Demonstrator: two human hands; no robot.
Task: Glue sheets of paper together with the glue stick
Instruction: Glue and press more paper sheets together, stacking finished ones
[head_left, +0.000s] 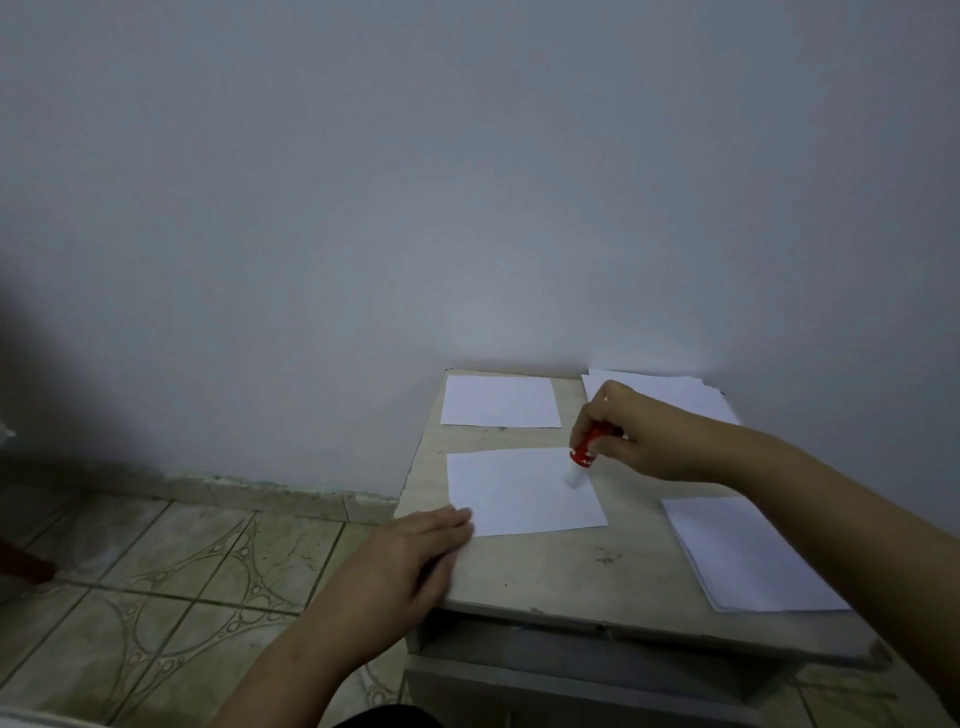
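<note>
Poking below the right hand's fingers (597, 415), glue stick (584, 457) touches paper (519, 493).

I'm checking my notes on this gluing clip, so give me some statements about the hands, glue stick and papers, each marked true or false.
1. The right hand holds the red glue stick. True.
2. The glue tip touches the middle sheet. True.
3. The left hand grips a pencil. False: its flat fingers press the middle sheet's near left corner.
4. The stack of paper near the right edge lies on the floor. False: it lies on the table.
</note>
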